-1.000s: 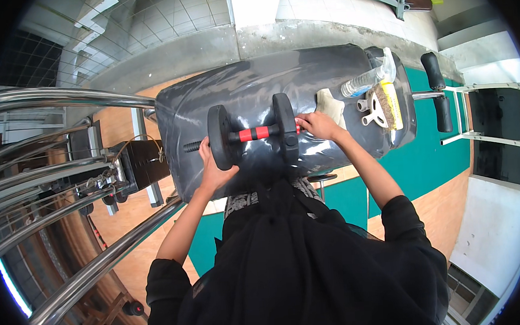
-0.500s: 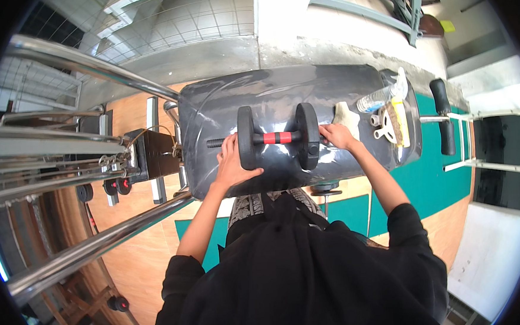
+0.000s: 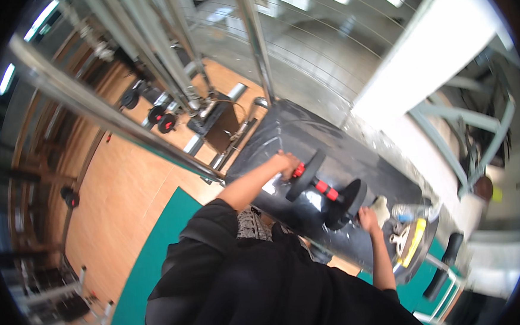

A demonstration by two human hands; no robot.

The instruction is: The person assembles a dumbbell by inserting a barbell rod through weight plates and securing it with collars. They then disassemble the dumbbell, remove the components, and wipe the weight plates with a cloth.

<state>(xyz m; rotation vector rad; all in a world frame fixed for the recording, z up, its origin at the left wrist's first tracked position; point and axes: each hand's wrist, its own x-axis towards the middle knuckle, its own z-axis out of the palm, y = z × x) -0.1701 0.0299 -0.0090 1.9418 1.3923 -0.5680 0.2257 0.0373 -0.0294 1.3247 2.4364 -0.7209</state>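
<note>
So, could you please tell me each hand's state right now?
Left hand: closed on the red nut at the dumbbell's end.
Right hand: closed on the opposite end.

Head-worn fisheye, wide view, facing down at dumbbell (image 3: 327, 190)

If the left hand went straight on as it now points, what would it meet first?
Probably the red collar, which the left hand seems to touch; a black plate stands just beyond. Blur makes depth unclear.

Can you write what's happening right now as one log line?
left hand: on red collar | right hand: holding other end of dumbbell | dumbbell: over black bench | clear bottle: near right hand
</note>
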